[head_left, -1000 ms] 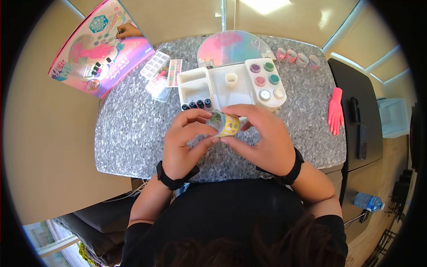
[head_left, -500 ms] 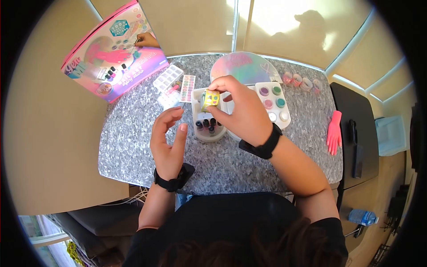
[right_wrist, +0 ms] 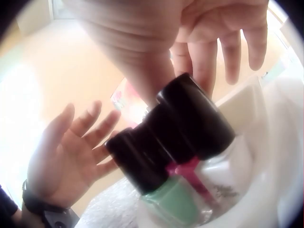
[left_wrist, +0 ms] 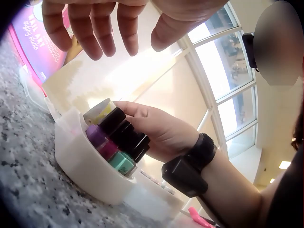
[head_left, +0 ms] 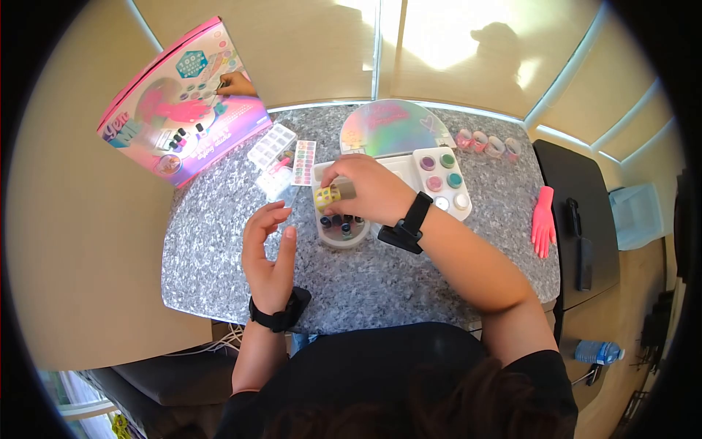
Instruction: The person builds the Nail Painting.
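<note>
My right hand holds a small short cylinder with a yellow patterned band between thumb and fingers. The cylinder is low at the left compartment of a white tray, just behind several nail polish bottles with black caps. In the left wrist view the cylinder's pale side shows beside those caps; purple, magenta and teal bottles stand in front. My left hand hovers left of the tray, fingers relaxed and apart from the thumb, holding nothing.
Small pots sit in the tray's right part, with a pastel rounded panel behind. Clear cases and a sticker sheet lie left, near a large pink box. Pink ring-like pieces and a pink model hand are right.
Both hands held the yellow cylinder close to me. The left hand has let go and moved left; the right has carried the cylinder forward, then down to the tray's left compartment.
</note>
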{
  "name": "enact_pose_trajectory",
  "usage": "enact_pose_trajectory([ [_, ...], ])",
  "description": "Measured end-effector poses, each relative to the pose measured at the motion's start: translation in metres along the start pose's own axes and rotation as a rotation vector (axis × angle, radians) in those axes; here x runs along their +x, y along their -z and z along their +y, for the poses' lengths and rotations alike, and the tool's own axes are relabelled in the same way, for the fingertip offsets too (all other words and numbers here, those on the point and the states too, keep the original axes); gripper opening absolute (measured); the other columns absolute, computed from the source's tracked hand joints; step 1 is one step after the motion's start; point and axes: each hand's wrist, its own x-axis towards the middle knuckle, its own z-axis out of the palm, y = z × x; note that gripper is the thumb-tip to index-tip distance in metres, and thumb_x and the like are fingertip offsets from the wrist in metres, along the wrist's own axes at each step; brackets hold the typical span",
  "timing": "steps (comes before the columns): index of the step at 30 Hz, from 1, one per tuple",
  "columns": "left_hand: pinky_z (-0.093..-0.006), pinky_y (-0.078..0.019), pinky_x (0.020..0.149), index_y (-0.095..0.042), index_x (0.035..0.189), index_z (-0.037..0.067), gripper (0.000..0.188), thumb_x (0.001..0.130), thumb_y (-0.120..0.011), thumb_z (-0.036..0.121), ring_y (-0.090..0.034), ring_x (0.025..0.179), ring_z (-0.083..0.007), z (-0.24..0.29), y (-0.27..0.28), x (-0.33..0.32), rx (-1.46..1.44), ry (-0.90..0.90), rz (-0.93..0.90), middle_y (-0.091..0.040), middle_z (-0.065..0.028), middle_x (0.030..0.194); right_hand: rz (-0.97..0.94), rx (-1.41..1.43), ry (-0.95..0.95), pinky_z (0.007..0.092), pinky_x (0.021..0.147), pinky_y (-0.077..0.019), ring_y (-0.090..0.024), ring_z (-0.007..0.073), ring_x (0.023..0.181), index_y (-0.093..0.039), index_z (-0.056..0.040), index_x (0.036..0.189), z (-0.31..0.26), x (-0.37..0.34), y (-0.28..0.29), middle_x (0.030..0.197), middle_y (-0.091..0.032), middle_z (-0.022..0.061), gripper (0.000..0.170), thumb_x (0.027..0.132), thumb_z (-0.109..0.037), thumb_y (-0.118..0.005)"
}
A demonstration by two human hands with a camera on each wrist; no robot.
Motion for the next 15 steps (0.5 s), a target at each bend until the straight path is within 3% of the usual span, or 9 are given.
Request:
enact_pose_trajectory([
  [3,-0.0399,-0.0500,0.110,-0.074,0.128,0.006,0.026,0.102,-0.073,0.008,-0.065,0.133,-0.0268,-0.001,0.001,-0.001,-0.001,0.002,0.008,-0.070,-0.0163,0.144,0.172,-0.131,0.114,0.0475,0.120,-0.0459,-0.063,0.0354,0.138,-0.076,-0.0104,0.124,0.002,-0.008,0.004,0.135,-0.073,0.0154,0.045,0.089,-0.033,-0.094],
  [6,-0.0402,-0.0500,0.110,-0.074,0.128,0.006,0.026,0.102,-0.072,0.006,-0.065,0.133,-0.0271,-0.008,0.004,-0.001,-0.007,-0.016,0.016,-0.070,-0.0163,0.144,0.236,-0.091,0.128,0.0471,0.125,-0.0425,-0.058,0.0360,0.144,-0.076,-0.0119,0.132,0.011,-0.018,0.037,0.143,-0.070,0.0156,0.048,0.094,-0.038,-0.090],
  [7,-0.0402,-0.0508,0.109,-0.073,0.129,0.005,0.026,0.103,-0.071,0.005,-0.065,0.133,-0.0269,-0.005,0.005,-0.001,-0.009,-0.018,0.011,-0.069,-0.0165,0.144,0.278,-0.080,0.094,0.0462,0.119,-0.0482,-0.066,0.0343,0.135,-0.076,-0.0113,0.133,0.014,-0.023,0.052,0.146,-0.069,0.0145,0.042,0.099,-0.034,-0.086],
  [9,-0.0401,-0.0514,0.109,-0.073,0.129,0.005,0.026,0.103,-0.071,0.005,-0.065,0.133,-0.0268,-0.007,0.009,-0.001,0.020,-0.034,0.008,-0.069,-0.0168,0.145,0.325,0.139,-0.281,0.0462,0.108,-0.0554,-0.073,0.0323,0.120,-0.078,-0.0125,0.132,0.012,-0.039,0.087,0.139,-0.073,0.0132,0.037,0.101,-0.032,-0.084],
  [10,-0.0400,-0.0520,0.110,-0.073,0.129,0.005,0.026,0.103,-0.070,0.004,-0.065,0.133,-0.0268,-0.008,0.011,0.000,0.051,-0.053,0.010,-0.068,-0.0172,0.145,0.437,0.079,-0.342,0.0453,0.102,-0.0573,-0.074,0.0294,0.117,-0.078,-0.0122,0.129,0.044,-0.049,0.099,0.130,-0.076,0.0113,0.035,0.101,-0.031,-0.083],
  [11,-0.0400,-0.0520,0.110,-0.073,0.129,0.005,0.026,0.103,-0.070,0.004,-0.065,0.133,-0.0268,-0.008,0.012,0.001,0.047,-0.056,0.013,-0.068,-0.0172,0.145,0.547,0.017,-0.399,0.0444,0.096,-0.0592,-0.075,0.0265,0.115,-0.079,-0.0119,0.127,0.075,-0.058,0.111,0.121,-0.080,0.0093,0.033,0.100,-0.030,-0.083],
  [13,-0.0403,-0.0518,0.110,-0.073,0.128,0.005,0.025,0.103,-0.071,0.005,-0.065,0.133,-0.0278,-0.007,0.014,0.002,0.005,-0.037,0.048,-0.068,-0.0181,0.145,0.712,-0.300,-0.554,0.0447,0.094,-0.0589,-0.076,0.0295,0.113,-0.083,-0.0166,0.124,0.082,-0.075,0.138,0.124,-0.080,0.0098,0.026,0.100,-0.025,-0.079],
  [14,-0.0403,-0.0518,0.110,-0.073,0.128,0.005,0.025,0.103,-0.071,0.005,-0.065,0.133,-0.0278,-0.008,0.014,0.002,0.002,-0.037,0.049,-0.068,-0.0181,0.145,0.712,-0.303,-0.553,0.0447,0.094,-0.0589,-0.076,0.0295,0.113,-0.083,-0.0166,0.124,0.095,-0.085,0.148,0.124,-0.080,0.0098,0.026,0.100,-0.025,-0.079],
  [15,-0.0411,-0.0511,0.111,-0.073,0.128,0.005,0.025,0.103,-0.072,0.006,-0.065,0.133,-0.0288,-0.008,0.015,0.003,-0.008,-0.034,0.058,-0.069,-0.0184,0.144,0.634,-0.571,-0.626,0.0455,0.094,-0.0589,-0.077,0.0314,0.110,-0.084,-0.0195,0.122,0.113,-0.093,0.154,0.121,-0.081,0.0107,0.024,0.099,-0.023,-0.077],
])
